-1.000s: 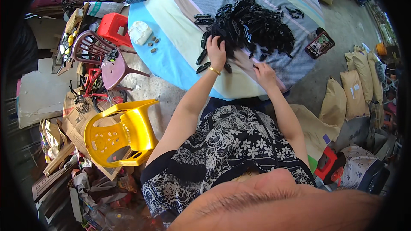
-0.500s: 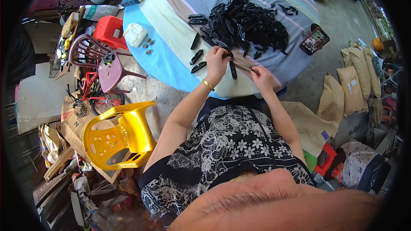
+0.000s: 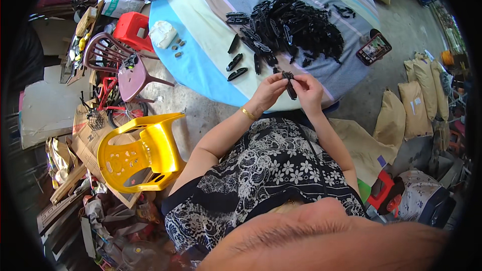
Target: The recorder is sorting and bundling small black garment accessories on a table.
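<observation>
Left hand (image 3: pixel 268 93) and right hand (image 3: pixel 308 93), apart half a second earlier, had come together just upper right of frame centre. Fingertips of both pinched upper end of black piece (image 3: pixel 291 91) — its lower end pointed toward bottom of frame. Black pile (image 3: pixel 301 32) stayed at upper centre, loose pieces (image 3: pixel 237 74) at its lower left — all on striped cloth (image 3: pixel 201 57).

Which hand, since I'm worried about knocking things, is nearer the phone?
Right: the right hand is left of the phone and closer to the person's body; the left hand is farther left of it.
</observation>
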The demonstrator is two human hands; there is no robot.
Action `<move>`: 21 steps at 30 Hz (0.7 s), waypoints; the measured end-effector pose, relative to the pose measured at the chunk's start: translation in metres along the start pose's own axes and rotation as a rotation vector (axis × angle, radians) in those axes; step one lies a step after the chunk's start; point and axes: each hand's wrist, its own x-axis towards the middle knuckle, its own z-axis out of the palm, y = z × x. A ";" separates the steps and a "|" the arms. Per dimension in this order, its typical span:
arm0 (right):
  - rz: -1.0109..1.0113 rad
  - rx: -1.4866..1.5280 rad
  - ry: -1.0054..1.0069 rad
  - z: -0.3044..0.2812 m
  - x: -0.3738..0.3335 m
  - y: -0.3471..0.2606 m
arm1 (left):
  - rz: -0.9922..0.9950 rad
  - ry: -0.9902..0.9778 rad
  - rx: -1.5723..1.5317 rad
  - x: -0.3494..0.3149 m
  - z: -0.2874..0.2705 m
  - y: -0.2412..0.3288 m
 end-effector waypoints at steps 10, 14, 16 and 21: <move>-0.328 -0.298 -0.031 -0.005 -0.005 -0.020 | -0.048 -0.067 -0.183 -0.008 -0.010 -0.004; -0.412 -0.457 -0.059 -0.005 -0.006 -0.024 | -0.011 -0.016 -0.116 -0.009 -0.012 -0.008; -0.440 -0.497 -0.067 -0.006 -0.006 -0.024 | -0.006 0.019 -0.087 -0.010 -0.013 -0.009; -0.483 -0.599 -0.202 -0.003 -0.011 -0.017 | 0.015 0.104 0.020 -0.015 -0.004 -0.007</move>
